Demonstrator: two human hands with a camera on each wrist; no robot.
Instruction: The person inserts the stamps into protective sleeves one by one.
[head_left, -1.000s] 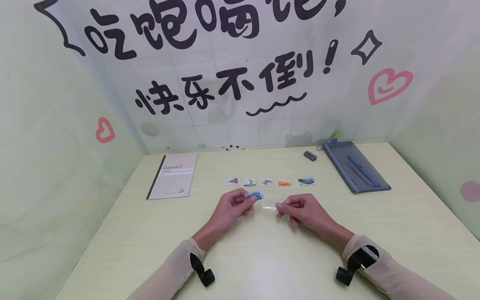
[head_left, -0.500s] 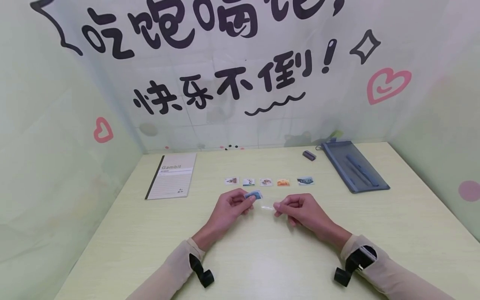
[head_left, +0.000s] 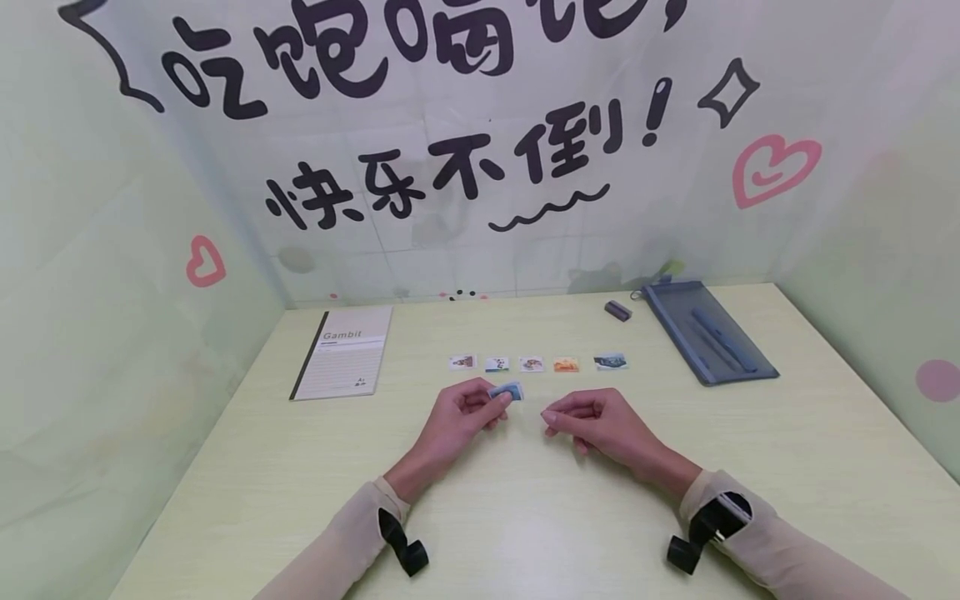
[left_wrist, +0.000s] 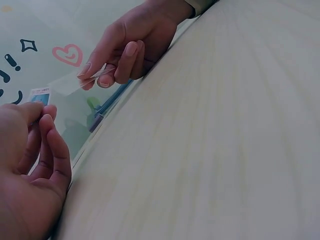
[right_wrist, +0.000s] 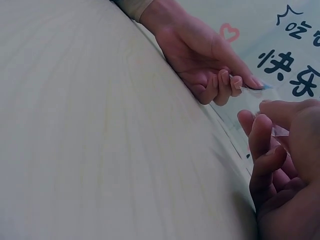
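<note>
My left hand (head_left: 461,417) pinches a small blue stamp (head_left: 506,390) between thumb and forefinger, above the table. Facing it, my right hand (head_left: 603,423) pinches one end of a clear plastic sleeve (left_wrist: 70,84). The sleeve spans the short gap between both hands, its far end at the stamp; I cannot tell whether the stamp is inside it. Beyond the hands several stamps lie in a row: a white one (head_left: 462,362), a white-and-blue one (head_left: 497,365), another pale one (head_left: 532,364), an orange one (head_left: 566,365) and a dark blue one (head_left: 611,361).
A notebook (head_left: 345,354) lies at the back left of the pale table (head_left: 510,517). Toward the back right are a small dark eraser-like block (head_left: 618,311) and a blue mesh zip pouch (head_left: 708,333) with pens inside. A printed cloth (head_left: 450,250) hangs behind.
My right hand has come slightly left, nearer the left hand. The sleeve's bright glint between the hands has faded in the head view. The left hand keeps its hold on the stamp.
</note>
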